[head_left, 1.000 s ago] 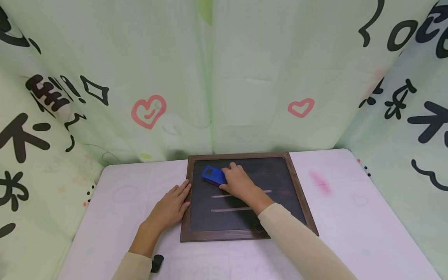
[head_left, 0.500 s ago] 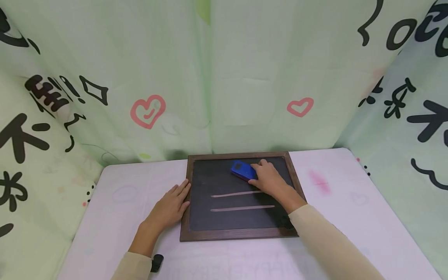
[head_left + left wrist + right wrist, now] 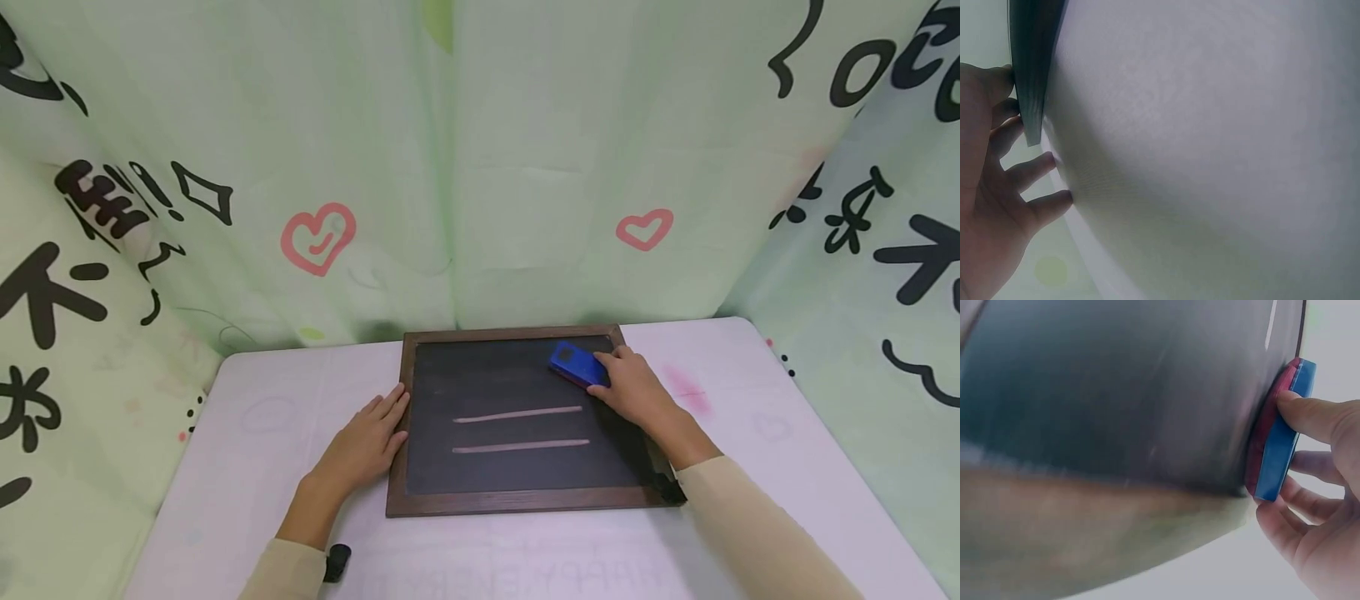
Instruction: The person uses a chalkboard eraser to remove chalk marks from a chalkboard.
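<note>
A blackboard in a brown wooden frame lies on the table. Two pinkish chalk lines, an upper line and a lower line, run across its middle. My right hand grips a blue chalkboard eraser between thumb and fingers near the board's upper right. In the right wrist view the eraser shows its reddish felt side against the dark surface. At the board's left edge my left hand rests with extended fingers touching the frame; the left wrist view shows those fingers spread, some on the table.
The table has a pale cover with a pink smudge on the right. Behind it and at both sides hangs a light green curtain with hearts and black lettering. A dark wrist strap piece shows by the left sleeve.
My right hand has slid the eraser rightward along the upper part of the board, from its upper left to its upper right. Both chalk lines are now uncovered. The left hand stays put.
</note>
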